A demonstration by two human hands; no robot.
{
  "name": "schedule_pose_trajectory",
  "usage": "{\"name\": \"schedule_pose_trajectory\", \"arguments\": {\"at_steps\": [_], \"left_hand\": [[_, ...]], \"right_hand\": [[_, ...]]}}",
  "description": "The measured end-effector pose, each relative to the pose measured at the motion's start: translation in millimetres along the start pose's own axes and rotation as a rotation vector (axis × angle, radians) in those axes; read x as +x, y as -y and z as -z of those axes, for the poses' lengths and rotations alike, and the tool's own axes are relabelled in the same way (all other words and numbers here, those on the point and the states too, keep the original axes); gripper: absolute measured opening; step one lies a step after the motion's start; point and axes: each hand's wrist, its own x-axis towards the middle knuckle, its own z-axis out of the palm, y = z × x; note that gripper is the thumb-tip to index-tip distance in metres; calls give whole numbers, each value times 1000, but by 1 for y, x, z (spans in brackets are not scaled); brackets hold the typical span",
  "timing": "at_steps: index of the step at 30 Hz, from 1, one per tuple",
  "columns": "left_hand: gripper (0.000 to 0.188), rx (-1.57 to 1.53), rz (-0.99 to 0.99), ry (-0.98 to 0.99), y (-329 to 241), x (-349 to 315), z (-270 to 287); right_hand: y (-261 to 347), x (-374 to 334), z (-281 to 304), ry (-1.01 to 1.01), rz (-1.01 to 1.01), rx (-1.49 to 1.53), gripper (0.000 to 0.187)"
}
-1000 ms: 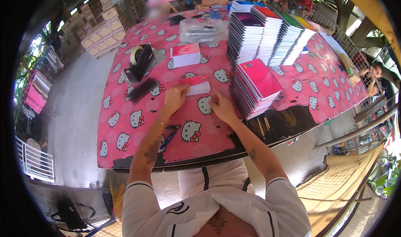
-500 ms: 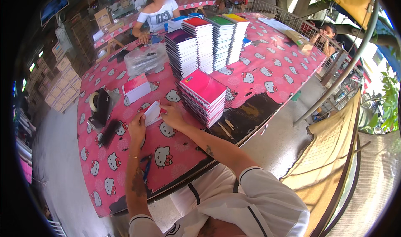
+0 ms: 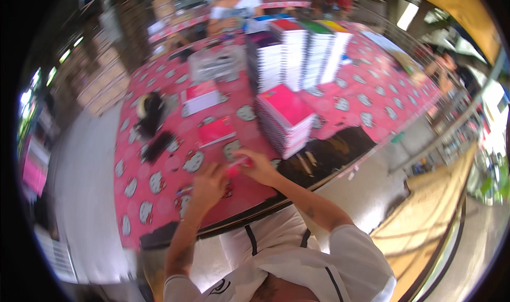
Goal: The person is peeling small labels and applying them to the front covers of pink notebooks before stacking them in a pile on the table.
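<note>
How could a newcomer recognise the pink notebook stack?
On the pink cat-print table, find the row of four tall notebook stacks. Just in front of it stands the pink notebook stack, shorter; its pink top differs from their purple, red, green and yellow.

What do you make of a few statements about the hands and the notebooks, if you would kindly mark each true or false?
1. The pink notebook stack stands on the near side of the purple-topped stack. True.
2. The right hand grips the tape dispenser. False: the dispenser lies well away to its left.
3. The red-covered pad lies beyond the left hand. True.
4. The yellow-topped stack stands left of the red-topped stack. False: it stands to its right.
</note>
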Motion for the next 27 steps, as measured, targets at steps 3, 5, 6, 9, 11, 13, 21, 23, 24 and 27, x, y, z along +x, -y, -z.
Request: {"name": "schedule_pose_trajectory", "arguments": {"at_steps": [3, 5, 6, 9, 11, 13, 21, 23, 24, 27], "left_hand": [[40, -221, 188, -328, -14, -9, -49], [40, -353, 320, -320, -23, -10, -75], [41, -378, 323, -292, -20, -8, -76], [37, -621, 349, -206, 18, 18, -38], [34, -157, 436, -358, 94, 29, -8], [30, 344, 430, -406, 192, -17, 1], [23, 453, 486, -388, 207, -17, -8], [24, 213, 627, -545, 130, 24, 3], [30, -65, 698, -479, 110, 14, 13], [50, -609, 520, -658, 48, -42, -46]], "right_hand": [[1, -31, 4, -129, -93, -23, 45], [11, -32, 2, -140, -252, 122, 34], [12, -37, 6, -112, -280, 106, 31], [7, -31, 35, -90, -317, 27, 27], [5, -36, 36, -96, -345, 0, 27], [12, -34, 12, -109, -341, 118, 27], [16, -31, 17, 53, -588, 237, 30], [15, -37, 36, 9, -576, 163, 29], [17, -35, 33, 25, -562, 148, 29], [27, -34, 15, 71, -515, 226, 30]]}}
